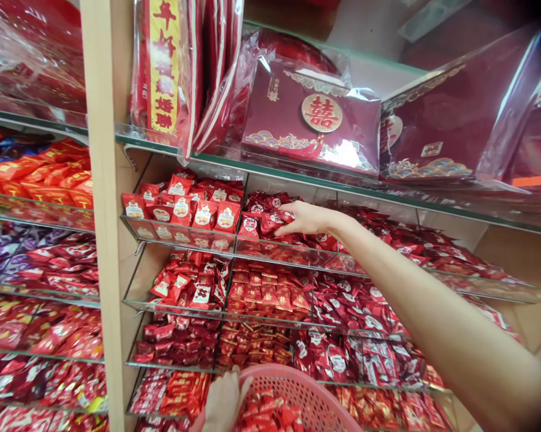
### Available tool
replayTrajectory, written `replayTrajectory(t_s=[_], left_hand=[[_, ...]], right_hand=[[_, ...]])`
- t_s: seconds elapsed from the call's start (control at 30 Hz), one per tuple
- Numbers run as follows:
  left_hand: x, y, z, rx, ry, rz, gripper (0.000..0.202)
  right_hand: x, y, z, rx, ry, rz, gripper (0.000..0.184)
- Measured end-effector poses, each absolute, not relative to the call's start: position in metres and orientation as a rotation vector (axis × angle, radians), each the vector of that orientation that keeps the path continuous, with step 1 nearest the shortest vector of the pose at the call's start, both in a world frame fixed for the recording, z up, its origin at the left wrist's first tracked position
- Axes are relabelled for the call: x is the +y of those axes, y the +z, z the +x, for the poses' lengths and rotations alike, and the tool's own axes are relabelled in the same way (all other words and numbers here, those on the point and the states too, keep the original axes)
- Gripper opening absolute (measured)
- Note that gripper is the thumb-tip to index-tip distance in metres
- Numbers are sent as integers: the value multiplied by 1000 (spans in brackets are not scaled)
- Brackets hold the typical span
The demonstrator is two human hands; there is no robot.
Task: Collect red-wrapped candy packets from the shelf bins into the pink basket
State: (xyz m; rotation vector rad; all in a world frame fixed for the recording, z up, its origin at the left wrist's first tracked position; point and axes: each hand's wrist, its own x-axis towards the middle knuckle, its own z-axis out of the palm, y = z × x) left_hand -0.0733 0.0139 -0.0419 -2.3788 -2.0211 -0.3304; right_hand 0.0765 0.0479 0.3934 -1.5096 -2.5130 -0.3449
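My right hand (307,218) reaches into the middle compartment of the top tray. Its thumb and fingers close around a red wrapped candy (270,223) with a pale round label, among others of its kind. Low in the view, my left hand (224,397) grips the left rim of a pink plastic basket (324,399) with a perforated wall. Loose red candy packets (270,414) lie inside this basket. Left of my right hand, red packets with white oval labels (205,214) stand in the neighbouring compartment.
Tiers of clear-fronted trays hold red and gold sweets (270,294). A wooden post (100,240) divides these shelves from the left rack. Above my right hand runs a glass shelf (297,173) with maroon gift boxes (283,114) and plastic-wrapped red items (162,72).
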Motion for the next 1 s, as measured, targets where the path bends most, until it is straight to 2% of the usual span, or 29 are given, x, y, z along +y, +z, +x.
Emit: replayTrajectory(t_s=[0.17, 0.6, 0.73, 1.0], left_hand=[[12, -38, -74, -2030, -328, -2374, 54], [14, -39, -73, -2053, -336, -2397, 55], [14, -38, -73, -2073, -348, -2401, 55], [10, -28, -73, -2094, -335, -2428, 57]], right_hand=[[53, 388, 76, -2452, -362, -1477, 59], [54, 388, 83, -2402, -527, -1514, 42], [56, 383, 86, -2348, -454, -1428, 35], [32, 388, 96, -2158, -330, -1204, 34]])
